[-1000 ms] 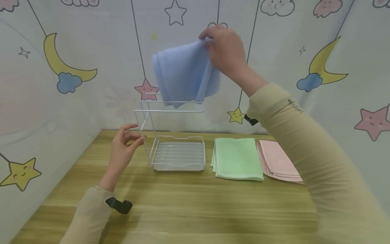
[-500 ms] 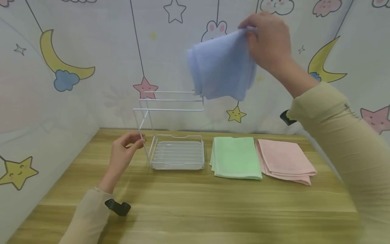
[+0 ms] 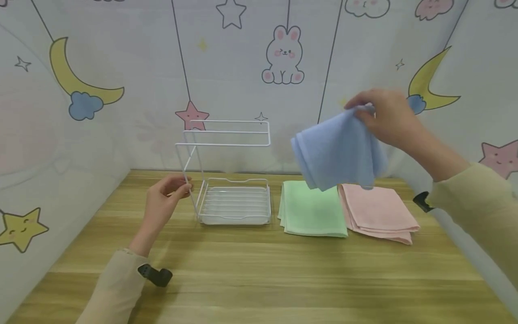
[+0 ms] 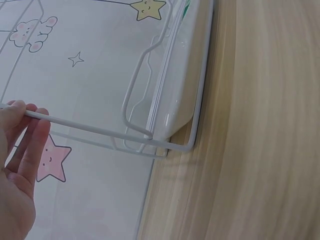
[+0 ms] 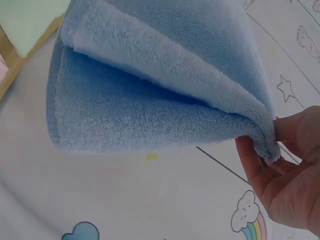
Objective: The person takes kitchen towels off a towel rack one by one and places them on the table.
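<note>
My right hand (image 3: pixel 390 119) pinches a folded light-blue towel (image 3: pixel 337 150) by its upper right corner. The towel hangs in the air, overlapping the green and pink towels in the head view; its fluffy folds show in the right wrist view (image 5: pixel 150 110). At the left, my left hand (image 3: pixel 163 198) holds the side upright of a white wire rack (image 3: pixel 222 145) between thumb and fingers. The left wrist view shows that thumb and the fingers (image 4: pixel 37 142) around the thin bar. The rack stands on the table with a pale tray (image 3: pixel 234 220) in its base.
A folded green towel (image 3: pixel 313 216) lies on the wooden table (image 3: pixel 259 279) to the right of the rack. Beside it lies a folded pink towel (image 3: pixel 382 209). A patterned cloth backdrop (image 3: pixel 234 72) rises behind and along both sides of the table.
My right hand has carried the blue towel from over the rack's top bars to the right, and then lowered it. The left hand stays at the rack's upright, its fingers drawn in closer.
</note>
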A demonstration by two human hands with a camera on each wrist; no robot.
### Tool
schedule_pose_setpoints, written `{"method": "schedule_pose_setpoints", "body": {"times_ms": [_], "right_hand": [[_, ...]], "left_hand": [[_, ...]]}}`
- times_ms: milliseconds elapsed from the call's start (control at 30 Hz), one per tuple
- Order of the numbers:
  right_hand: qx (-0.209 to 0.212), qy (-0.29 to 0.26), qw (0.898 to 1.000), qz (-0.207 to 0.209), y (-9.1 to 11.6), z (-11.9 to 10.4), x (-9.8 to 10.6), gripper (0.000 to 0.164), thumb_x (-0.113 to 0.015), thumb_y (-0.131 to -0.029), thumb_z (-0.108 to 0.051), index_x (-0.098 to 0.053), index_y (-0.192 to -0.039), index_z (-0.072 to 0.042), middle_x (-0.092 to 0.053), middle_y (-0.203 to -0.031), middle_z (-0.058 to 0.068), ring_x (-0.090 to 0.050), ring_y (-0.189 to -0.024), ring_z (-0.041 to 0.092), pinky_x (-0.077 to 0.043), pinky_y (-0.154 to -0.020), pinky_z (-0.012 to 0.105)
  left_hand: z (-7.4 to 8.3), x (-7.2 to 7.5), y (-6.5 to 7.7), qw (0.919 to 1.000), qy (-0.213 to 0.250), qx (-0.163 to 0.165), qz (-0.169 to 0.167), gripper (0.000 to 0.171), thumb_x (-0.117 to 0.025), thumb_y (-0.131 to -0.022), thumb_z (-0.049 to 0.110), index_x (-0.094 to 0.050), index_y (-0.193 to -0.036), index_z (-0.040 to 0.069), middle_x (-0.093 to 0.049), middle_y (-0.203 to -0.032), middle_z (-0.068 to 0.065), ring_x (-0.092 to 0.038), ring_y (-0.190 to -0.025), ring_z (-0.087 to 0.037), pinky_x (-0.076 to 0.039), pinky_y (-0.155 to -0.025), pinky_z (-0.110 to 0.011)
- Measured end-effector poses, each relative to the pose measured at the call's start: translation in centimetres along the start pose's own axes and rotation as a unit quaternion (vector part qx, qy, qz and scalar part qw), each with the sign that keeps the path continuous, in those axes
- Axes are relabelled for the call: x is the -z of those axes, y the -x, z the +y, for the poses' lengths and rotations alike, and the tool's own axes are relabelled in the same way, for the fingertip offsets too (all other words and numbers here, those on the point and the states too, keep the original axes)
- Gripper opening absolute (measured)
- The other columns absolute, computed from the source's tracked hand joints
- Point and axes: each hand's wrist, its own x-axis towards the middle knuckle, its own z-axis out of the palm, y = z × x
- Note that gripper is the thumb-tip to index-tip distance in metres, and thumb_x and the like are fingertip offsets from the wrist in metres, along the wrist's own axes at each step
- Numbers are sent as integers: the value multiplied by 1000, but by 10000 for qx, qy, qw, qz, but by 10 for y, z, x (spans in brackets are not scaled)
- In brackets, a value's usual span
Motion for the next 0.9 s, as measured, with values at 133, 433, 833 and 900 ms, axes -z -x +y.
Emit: {"method": "schedule_pose_setpoints", "body": {"times_ms": [133, 433, 833, 900], "right_hand": [[253, -189, 9994, -173, 21, 3, -15, 22, -58, -95, 1, -71, -111, -6, -71, -116, 17, -63, -105, 35, -57, -84, 52], [340, -924, 9932, -623, 58, -7, -47, 22, -66, -92, -2, -73, -108, -15, -75, -109, 3, -72, -95, 22, -63, -77, 33], [516, -2077, 9696, -1184, 95, -25, -65, 20, -66, -94, -8, -72, -110, -19, -73, -112, -4, -64, -106, -1, -53, -88, 7], [471, -2366, 9616, -1311, 99, -27, -66, 21, -65, -95, -7, -72, -112, -17, -73, -113, -1, -64, -103, -3, -56, -84, 10]], "left_hand": [[-1, 0, 0, 9999, 105, -17, -17, 22, -69, -91, 3, -65, -107, -11, -73, -86, 12, -71, -79, -1, -64, -74, -19], [1, 1, -1, 9999, 156, -43, -21, 23, -68, -90, 0, -65, -109, -12, -72, -86, 18, -70, -79, 2, -63, -73, -17], [2, 0, -2, 9999, 109, -36, -26, 21, -69, -90, 1, -66, -107, -11, -71, -85, 20, -70, -78, 3, -63, -72, -16], [2, 0, -2, 9999, 115, -42, -35, 21, -69, -90, 1, -66, -107, -11, -72, -85, 20, -70, -78, 3, -63, -72, -16]]}}
